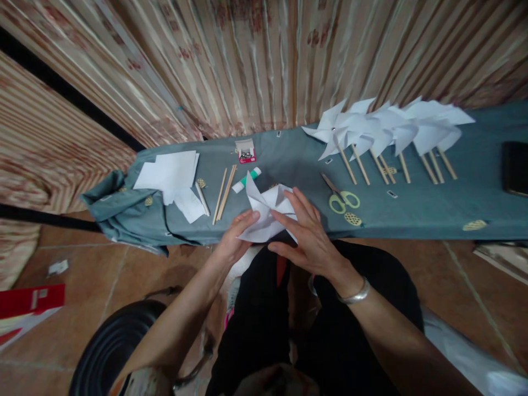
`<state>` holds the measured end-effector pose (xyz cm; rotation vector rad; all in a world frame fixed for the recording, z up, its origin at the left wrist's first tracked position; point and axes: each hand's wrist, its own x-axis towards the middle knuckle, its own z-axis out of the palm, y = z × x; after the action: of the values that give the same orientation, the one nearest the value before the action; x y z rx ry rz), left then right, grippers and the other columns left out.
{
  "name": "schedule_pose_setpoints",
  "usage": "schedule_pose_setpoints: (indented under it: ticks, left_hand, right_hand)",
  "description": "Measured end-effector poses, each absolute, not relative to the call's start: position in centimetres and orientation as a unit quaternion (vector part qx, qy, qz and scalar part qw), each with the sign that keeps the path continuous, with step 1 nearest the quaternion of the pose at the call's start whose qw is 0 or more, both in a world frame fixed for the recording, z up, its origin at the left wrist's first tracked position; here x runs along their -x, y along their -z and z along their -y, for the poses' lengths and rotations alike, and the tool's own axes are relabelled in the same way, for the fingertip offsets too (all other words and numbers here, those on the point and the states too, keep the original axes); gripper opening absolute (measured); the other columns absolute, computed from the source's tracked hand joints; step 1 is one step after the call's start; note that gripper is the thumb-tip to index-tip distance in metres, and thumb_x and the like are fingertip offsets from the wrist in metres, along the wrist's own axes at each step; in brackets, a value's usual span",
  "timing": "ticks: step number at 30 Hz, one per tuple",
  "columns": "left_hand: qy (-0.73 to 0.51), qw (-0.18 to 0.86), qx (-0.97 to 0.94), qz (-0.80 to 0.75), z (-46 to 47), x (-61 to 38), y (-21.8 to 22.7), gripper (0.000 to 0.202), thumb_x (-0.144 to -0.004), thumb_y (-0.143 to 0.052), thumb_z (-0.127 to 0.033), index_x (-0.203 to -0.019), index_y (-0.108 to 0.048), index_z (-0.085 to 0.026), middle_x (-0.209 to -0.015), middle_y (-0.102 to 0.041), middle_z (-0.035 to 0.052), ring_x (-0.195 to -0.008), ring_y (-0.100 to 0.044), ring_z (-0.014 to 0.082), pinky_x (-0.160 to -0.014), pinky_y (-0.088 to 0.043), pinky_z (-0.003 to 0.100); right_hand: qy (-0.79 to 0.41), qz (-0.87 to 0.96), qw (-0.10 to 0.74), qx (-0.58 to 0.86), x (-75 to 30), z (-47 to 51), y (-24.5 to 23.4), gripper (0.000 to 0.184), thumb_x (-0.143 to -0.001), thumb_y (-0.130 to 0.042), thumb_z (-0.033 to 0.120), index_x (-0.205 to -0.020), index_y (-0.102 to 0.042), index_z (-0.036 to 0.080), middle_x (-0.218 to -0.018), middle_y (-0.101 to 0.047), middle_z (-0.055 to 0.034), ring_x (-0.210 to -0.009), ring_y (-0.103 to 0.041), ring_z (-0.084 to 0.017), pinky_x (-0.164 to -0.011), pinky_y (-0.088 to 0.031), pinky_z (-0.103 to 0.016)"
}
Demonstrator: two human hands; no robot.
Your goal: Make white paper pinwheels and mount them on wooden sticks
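A white paper pinwheel (260,226), its blades folded toward the middle, is held just over the front edge of the table. My left hand (237,237) grips its left side, thumb on top and the other fingers underneath. My right hand (304,234) has its fingers stretched and spread, with fingertips touching the right blades and the thumb apart below. No stick shows on this pinwheel. Just behind it lie a green and white glue stick (246,180) and several wooden sticks (227,192). Scissors with light green handles (342,199) rest to the right of my right hand.
Several finished pinwheels on sticks (385,129) overlap in a row at the back right. White paper sheets (175,173) lie on the left beside a white pen-like stick (202,198). A small red box (246,154) holds shiny metal pieces. A dark object (515,168) sits far right.
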<state>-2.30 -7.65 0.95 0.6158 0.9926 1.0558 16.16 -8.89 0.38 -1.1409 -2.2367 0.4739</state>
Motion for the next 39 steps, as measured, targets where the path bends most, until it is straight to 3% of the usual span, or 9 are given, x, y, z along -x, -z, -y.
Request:
schedule_pose_setpoints:
  ticks: [8, 12, 18, 22, 28, 39]
  left_hand:
    - [-0.448, 0.697, -0.318, -0.460, 9.8, 2.8, -3.2, 0.036, -0.051, -0.089, -0.020, -0.085, -0.076, -0.014, -0.076, -0.076, 0.0055, -0.060, -0.066, 0.0151, -0.064, -0.050, 0.027]
    - [-0.511, 0.668, -0.293, -0.454, 11.0, 1.7, -4.3, 0.033, -0.049, -0.090, -0.021, -0.077, -0.075, -0.014, -0.072, -0.075, 0.0043, -0.060, -0.065, 0.0146, -0.065, -0.050, 0.027]
    - [-0.586, 0.614, -0.331, -0.412, 12.0, 0.2, -6.1, 0.034, -0.054, -0.088, -0.025, -0.084, -0.076, -0.016, -0.084, -0.076, 0.0040, -0.072, -0.067, 0.0163, -0.074, -0.051, 0.028]
    - [-0.590, 0.610, -0.345, -0.401, 12.9, -0.5, -6.9, 0.034, -0.055, -0.088, -0.026, -0.084, -0.075, -0.015, -0.087, -0.077, 0.0041, -0.070, -0.066, 0.0153, -0.070, -0.049, 0.026]
    - [-0.595, 0.606, -0.343, -0.401, 13.9, -2.3, -7.9, 0.034, -0.051, -0.087, -0.027, -0.080, -0.075, -0.014, -0.075, -0.075, 0.0027, -0.061, -0.062, 0.0138, -0.062, -0.047, 0.025]
    - [-0.607, 0.612, -0.367, -0.350, 14.5, -6.4, -10.0, 0.034, -0.047, -0.088, -0.025, -0.077, -0.075, -0.013, -0.076, -0.075, 0.0038, -0.064, -0.064, 0.0148, -0.070, -0.049, 0.028]
  right_hand:
    - [-0.170, 0.826, 0.315, 0.435, -15.8, 11.2, -1.2, 0.048, -0.093, -0.051, 0.052, -0.133, -0.056, 0.025, -0.161, -0.024, -0.0118, -0.151, -0.010, -0.032, -0.113, -0.026, -0.060]
    - [-0.145, 0.820, 0.339, 0.438, -15.2, 12.1, -2.2, 0.044, -0.094, -0.050, 0.047, -0.130, -0.059, 0.022, -0.161, -0.024, -0.0131, -0.151, -0.012, -0.033, -0.113, -0.026, -0.060]
    - [-0.091, 0.803, 0.395, 0.438, -14.6, 13.4, -4.5, 0.040, -0.095, -0.049, 0.042, -0.129, -0.060, 0.024, -0.162, -0.024, -0.0099, -0.151, -0.014, -0.032, -0.114, -0.028, -0.058]
    - [-0.088, 0.789, 0.422, 0.439, -15.2, 14.7, -5.7, 0.040, -0.098, -0.042, 0.043, -0.127, -0.062, 0.024, -0.161, -0.025, -0.0085, -0.151, -0.013, -0.030, -0.117, -0.026, -0.056]
    - [-0.098, 0.762, 0.453, 0.452, -16.4, 17.0, -6.9, 0.043, -0.100, -0.035, 0.043, -0.125, -0.063, 0.022, -0.159, -0.029, -0.0105, -0.151, -0.016, -0.029, -0.117, -0.026, -0.055]
    - [0.007, 0.744, 0.474, 0.471, -19.2, 20.0, -9.2, 0.039, -0.097, -0.044, 0.040, -0.130, -0.057, 0.026, -0.163, -0.020, -0.0085, -0.151, -0.011, -0.032, -0.116, -0.024, -0.059]
